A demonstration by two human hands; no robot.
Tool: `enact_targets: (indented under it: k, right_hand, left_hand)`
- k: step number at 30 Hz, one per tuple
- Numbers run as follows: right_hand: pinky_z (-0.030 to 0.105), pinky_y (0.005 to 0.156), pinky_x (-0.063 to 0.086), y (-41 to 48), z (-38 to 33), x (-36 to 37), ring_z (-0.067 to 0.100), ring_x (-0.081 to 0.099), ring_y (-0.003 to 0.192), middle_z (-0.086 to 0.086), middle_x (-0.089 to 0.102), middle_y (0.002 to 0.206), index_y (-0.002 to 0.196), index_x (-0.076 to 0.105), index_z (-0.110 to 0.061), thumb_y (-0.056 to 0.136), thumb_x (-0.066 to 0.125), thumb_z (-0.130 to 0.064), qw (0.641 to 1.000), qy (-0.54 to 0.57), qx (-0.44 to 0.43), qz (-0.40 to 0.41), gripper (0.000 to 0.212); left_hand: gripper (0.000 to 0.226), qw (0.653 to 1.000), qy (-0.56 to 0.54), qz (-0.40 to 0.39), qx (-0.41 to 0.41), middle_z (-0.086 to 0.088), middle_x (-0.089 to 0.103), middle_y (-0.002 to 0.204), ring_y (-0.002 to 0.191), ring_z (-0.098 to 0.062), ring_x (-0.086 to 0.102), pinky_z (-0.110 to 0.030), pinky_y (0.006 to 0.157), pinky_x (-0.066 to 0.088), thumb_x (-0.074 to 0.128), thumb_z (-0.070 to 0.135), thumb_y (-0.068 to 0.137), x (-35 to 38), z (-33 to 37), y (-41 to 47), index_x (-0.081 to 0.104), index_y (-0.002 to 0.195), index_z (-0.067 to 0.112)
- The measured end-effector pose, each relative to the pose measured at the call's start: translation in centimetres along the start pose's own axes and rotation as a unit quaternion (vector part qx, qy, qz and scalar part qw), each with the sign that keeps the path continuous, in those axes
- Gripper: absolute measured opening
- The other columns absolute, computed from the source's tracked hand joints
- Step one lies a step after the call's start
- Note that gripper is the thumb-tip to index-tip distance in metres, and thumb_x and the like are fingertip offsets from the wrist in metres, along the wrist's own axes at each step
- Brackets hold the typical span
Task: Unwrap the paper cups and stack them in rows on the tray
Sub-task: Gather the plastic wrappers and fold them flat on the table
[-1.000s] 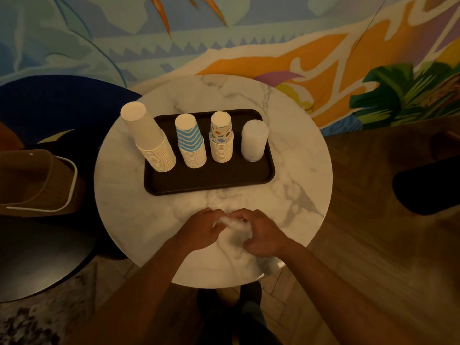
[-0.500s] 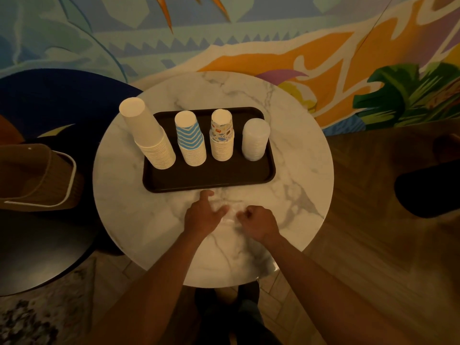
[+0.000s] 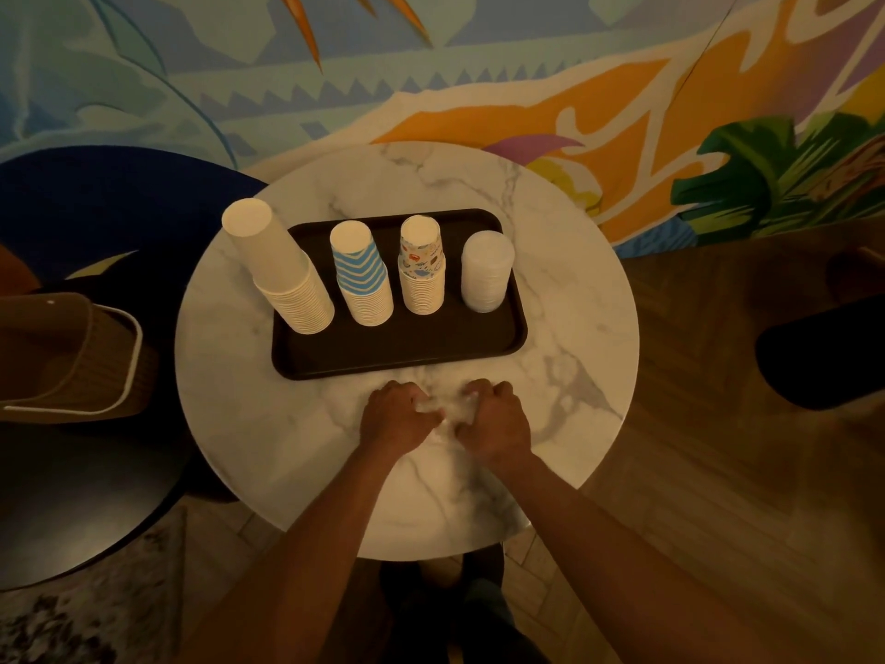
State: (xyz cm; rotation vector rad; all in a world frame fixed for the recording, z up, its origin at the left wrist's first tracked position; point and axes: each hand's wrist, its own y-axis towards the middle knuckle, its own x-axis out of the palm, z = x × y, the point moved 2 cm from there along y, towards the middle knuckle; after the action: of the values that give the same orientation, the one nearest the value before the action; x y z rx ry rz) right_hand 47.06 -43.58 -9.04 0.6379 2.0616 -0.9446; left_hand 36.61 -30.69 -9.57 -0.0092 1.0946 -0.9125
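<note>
The cups look finished. On the dark tray (image 3: pixel 397 352) four upside-down stacks stand in one row from left to right: the plain white stack (image 3: pixel 282 275), the blue-striped stack (image 3: pixel 361 280), the patterned stack (image 3: pixel 421 270) and the translucent stack (image 3: pixel 486 270). The step in hand seems to be clearing the waste. The left hand (image 3: pixel 400 414) and right hand (image 3: pixel 495 421) sit close together on the marble desk (image 3: pixel 565 328), just near of the tray's near edge, knuckles up, each with its fingers curled round the crumpled clear wrapper (image 3: pixel 448 409) between them. To do this well, the film should be pressed into one tight ball so no loose tail springs out. The hands should also stay low and near of the tray, since a slip toward the far side could knock a stack, and the tall, leaning white one looks the easiest to topple. Half a second ago the left hand lay flatter, with a finger stretched toward the tray and a small gap between the hands. A second ago the wrapper showed as a bigger, puffier bundle, closer to the near edge of the desk. The stacks have not shifted.
</note>
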Motion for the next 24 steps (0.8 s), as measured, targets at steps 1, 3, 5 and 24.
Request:
enact_targets:
  k: [1,3,5,24]
  right_hand:
    - [0.036,0.095,0.052,0.0,0.0,-0.1,0.028,0.053,0.116,0.007,0.046,0.128,0.137,0.052,-0.027,0.079,0.076,-0.030,1.000,-0.016,-0.009,-0.015,0.064]
    - [0.034,0.100,0.049,0.0,0.3,-0.2,0.026,0.047,0.124,0.005,0.045,0.133,0.139,0.053,-0.032,0.077,0.076,-0.029,0.998,-0.037,-0.027,-0.043,0.066]
    - [0.029,0.102,0.043,-0.2,0.1,-0.6,0.024,0.044,0.128,0.001,0.049,0.135,0.138,0.055,-0.036,0.072,0.078,-0.031,0.995,-0.034,-0.075,-0.049,0.070]
    - [0.020,0.070,0.052,-2.9,7.6,-13.9,0.001,0.064,0.073,-0.009,0.078,0.085,0.095,0.083,-0.026,0.074,0.091,-0.032,0.967,0.216,-0.041,-0.125,0.023]
  left_hand:
    - [0.028,0.999,-0.021,-0.026,0.001,0.004,0.069,0.094,0.094,-0.018,0.065,-0.028,0.075,0.046,0.079,0.053,0.081,-0.3,-0.1,-0.2,0.068,0.090,0.029]
    - [0.029,0.996,-0.058,-0.073,0.006,0.011,0.067,0.083,0.083,-0.013,0.065,-0.023,0.065,0.043,0.083,0.051,0.076,-0.8,-0.3,-0.5,0.062,0.081,0.032]
    - [0.030,0.989,-0.099,-0.107,0.020,0.014,0.065,0.080,0.076,-0.007,0.061,-0.021,0.061,0.043,0.089,0.045,0.072,-1.4,-0.4,-1.0,0.063,0.080,0.033]
    - [0.041,0.955,-0.160,-0.230,0.097,0.006,0.077,0.097,0.079,-0.007,0.073,-0.023,0.059,0.054,0.092,0.030,0.073,-4.0,11.4,-4.1,0.077,0.110,0.025]
